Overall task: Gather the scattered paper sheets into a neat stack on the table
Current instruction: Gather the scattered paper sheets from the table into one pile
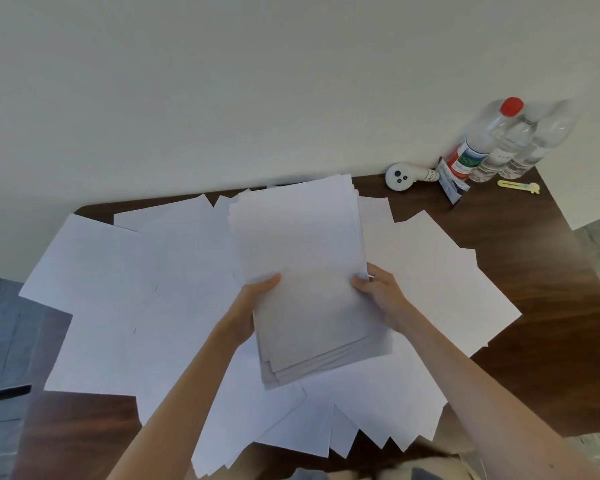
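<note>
1. Seen from the head camera, the left hand (257,303) and the right hand (378,296) each gripped one long side of the paper bundle (302,271), near its close end. Both thumbs lay on top. The other fingers curled under the paper and were mostly hidden.
2. The bundle was held up over the middle of the table (551,306), with its far end pointing at the wall.
3. Under it, loose sheets (125,289) lay from the left edge almost to the right edge. Some poked out past the near edge.
4. The bundle looked light but floppy, so holding both sides seemed wise. Its edges did not line up, and smooth sheets like these could easily slide apart.
5. A single sheet looked thin and flat, so it would likely be hard to pinch off the wood. A corner hanging over an edge would be the easy place to grab.
6. The paper was white with sharp corners. The tabletop was dark brown wood, smooth and a bit shiny.
7. At the far right corner stood clear plastic bottles (492,143), one with a red cap. Beside them lay a round white gadget (400,175), a small packet (452,183) and a yellow clip (518,186).
</note>
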`<action>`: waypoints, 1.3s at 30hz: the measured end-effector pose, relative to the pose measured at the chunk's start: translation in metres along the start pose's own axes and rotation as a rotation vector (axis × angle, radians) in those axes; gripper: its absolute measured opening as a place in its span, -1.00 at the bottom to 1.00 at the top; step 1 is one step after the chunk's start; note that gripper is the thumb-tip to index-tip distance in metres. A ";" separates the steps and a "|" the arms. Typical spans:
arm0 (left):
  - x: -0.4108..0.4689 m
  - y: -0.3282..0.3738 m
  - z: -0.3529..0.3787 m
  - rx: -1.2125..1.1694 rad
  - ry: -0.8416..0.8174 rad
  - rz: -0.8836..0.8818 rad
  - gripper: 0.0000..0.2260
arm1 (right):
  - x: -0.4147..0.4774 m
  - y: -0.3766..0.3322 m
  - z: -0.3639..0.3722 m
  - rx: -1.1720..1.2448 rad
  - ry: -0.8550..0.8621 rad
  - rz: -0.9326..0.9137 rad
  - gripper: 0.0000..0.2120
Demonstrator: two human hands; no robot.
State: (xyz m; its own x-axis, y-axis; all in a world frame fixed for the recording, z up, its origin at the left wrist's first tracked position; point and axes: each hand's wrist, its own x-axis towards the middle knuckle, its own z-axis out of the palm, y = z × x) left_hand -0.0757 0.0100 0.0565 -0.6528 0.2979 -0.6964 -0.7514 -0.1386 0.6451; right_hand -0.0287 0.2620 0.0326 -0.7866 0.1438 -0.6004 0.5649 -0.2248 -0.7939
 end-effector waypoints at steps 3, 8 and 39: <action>-0.012 -0.002 -0.030 -0.004 0.043 -0.022 -0.73 | 0.002 0.003 0.028 -0.105 -0.071 -0.009 -0.74; -0.035 -0.026 -0.088 -0.038 0.220 -0.014 -0.70 | -0.001 0.027 0.079 -0.275 -0.190 -0.006 -0.77; -0.087 -0.083 -0.187 0.499 0.757 -0.072 -0.65 | -0.001 0.082 0.180 -0.878 -0.274 0.046 -0.71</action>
State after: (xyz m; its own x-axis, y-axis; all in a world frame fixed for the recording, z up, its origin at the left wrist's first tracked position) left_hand 0.0255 -0.1809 0.0046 -0.6263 -0.4343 -0.6474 -0.7794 0.3336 0.5303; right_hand -0.0265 0.0698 -0.0147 -0.7269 -0.1061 -0.6785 0.4954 0.6033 -0.6250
